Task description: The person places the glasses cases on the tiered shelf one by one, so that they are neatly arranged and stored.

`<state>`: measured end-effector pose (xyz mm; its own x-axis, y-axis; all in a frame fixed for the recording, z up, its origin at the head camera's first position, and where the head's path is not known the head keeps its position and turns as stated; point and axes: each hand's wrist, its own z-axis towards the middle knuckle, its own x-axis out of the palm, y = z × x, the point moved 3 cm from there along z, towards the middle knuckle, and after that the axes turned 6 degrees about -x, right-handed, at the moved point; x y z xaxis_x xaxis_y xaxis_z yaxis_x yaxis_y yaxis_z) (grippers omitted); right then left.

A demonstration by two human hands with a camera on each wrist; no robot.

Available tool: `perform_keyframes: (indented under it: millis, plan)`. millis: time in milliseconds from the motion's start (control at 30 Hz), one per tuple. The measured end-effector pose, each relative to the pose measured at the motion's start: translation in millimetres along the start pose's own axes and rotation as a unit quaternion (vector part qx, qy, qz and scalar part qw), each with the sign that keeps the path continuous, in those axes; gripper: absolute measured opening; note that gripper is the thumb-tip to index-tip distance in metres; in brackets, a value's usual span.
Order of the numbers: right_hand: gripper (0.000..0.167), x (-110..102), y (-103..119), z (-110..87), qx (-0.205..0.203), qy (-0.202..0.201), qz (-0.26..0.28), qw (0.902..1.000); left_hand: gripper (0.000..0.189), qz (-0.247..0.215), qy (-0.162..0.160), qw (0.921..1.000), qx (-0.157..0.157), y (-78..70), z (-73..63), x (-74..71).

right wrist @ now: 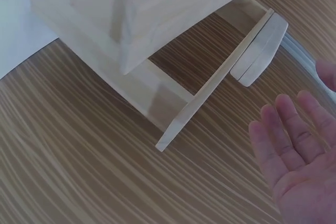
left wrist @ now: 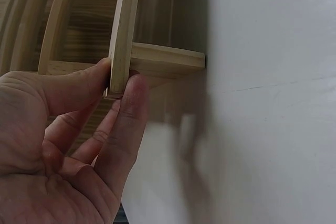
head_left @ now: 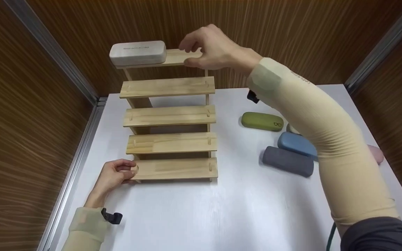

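Observation:
A wooden tiered rack [head_left: 173,116] with several shelves stands on the white table. My left hand [head_left: 116,172] pinches the left end of its lowest shelf [head_left: 176,169]; in the left wrist view thumb and fingers close on the board's edge [left wrist: 124,40]. On the top shelf's left part lies a white glasses case [head_left: 138,53], also seen in the right wrist view as a pale case [right wrist: 261,51]. My right hand [head_left: 215,48] hovers by the right part of the top shelf, apart from the case, its fingers loosely bent and holding nothing.
To the right of the rack lie a green glasses case [head_left: 262,121], a dark grey case [head_left: 287,161], a blue case [head_left: 297,143] and a pink case [head_left: 375,154], partly behind my right arm. Brown wood-grain walls [head_left: 291,31] enclose the table.

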<state>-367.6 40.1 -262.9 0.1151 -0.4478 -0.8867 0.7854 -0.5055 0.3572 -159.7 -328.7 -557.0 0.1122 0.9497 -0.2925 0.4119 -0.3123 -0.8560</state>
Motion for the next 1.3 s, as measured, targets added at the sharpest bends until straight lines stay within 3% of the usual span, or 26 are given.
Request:
perform_keyframes:
  millis: [367,767,1033,1300]
  plan:
    - [0.036,2,-10,-45.6,-0.030,-0.011,0.019,0.9993,0.036,-0.002,-0.001,1.0000,-0.005,-0.2,3.4,-3.4]
    - [0.037,9,-30,-99.9,-0.034,-0.023,0.026,0.9988,0.040,-0.001,0.000,1.0000,-0.009,2.6,5.8,-5.2]
    - [0.032,17,-48,-133.4,-0.013,-0.032,0.030,0.9990,0.037,0.003,-0.002,1.0000,-0.001,0.1,5.8,-4.6]
    - [0.035,28,-76,-172.8,0.038,-0.019,0.033,0.9985,0.038,0.007,-0.003,1.0000,-0.006,2.4,8.3,-6.7]
